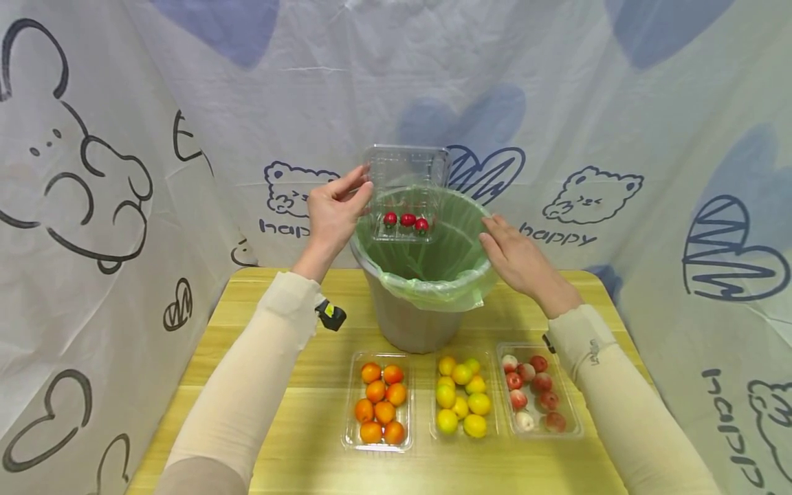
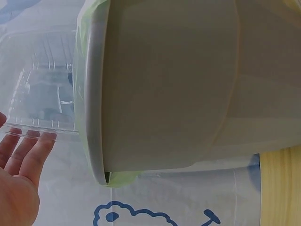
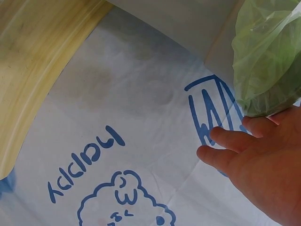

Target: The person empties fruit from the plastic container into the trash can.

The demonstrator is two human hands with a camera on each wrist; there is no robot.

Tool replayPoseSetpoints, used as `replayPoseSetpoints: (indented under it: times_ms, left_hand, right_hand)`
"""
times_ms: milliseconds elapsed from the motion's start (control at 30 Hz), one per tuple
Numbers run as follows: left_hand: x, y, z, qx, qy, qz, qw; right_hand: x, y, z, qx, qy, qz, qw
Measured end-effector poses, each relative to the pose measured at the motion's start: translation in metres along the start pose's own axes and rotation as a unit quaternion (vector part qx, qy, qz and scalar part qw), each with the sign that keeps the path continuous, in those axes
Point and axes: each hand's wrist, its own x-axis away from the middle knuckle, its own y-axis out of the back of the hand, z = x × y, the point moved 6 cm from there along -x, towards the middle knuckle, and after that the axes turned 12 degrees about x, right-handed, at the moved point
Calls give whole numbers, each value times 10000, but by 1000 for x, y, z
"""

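Observation:
A grey bin [image 1: 411,323] lined with a green bag [image 1: 433,254] stands at the back middle of the wooden table [image 1: 297,385]. My left hand [image 1: 337,210] pinches the left edge of a clear plastic box [image 1: 408,168], tilted over the bin's far rim. Three small red fruits [image 1: 406,220] lie at its low end. In the left wrist view, the fingertips of my left hand [image 2: 19,174] meet the box's edge [image 2: 42,84] beside the bin [image 2: 178,84]. My right hand [image 1: 513,254] has straight fingers at the bin's right rim. In the right wrist view, my right hand [image 3: 254,165] sits by the green bag [image 3: 268,61].
Three clear trays sit in front of the bin, holding orange fruits [image 1: 379,402], yellow fruits [image 1: 460,397], and red and pale fruits [image 1: 535,392]. A printed white cloth [image 1: 619,137] hangs behind and at both sides of the table.

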Motion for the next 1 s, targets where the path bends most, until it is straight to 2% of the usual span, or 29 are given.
replayPoseSetpoints:
  times_ms: [667,1000]
  left_hand:
    - [-1,3,-4,105,-133,-62,9998]
    - [-4,14,-4,290,-79,-351,9989]
  right_hand:
    - [0,0,1,8,14,-55,10000]
    - [1,0,3,10,9,20,10000]
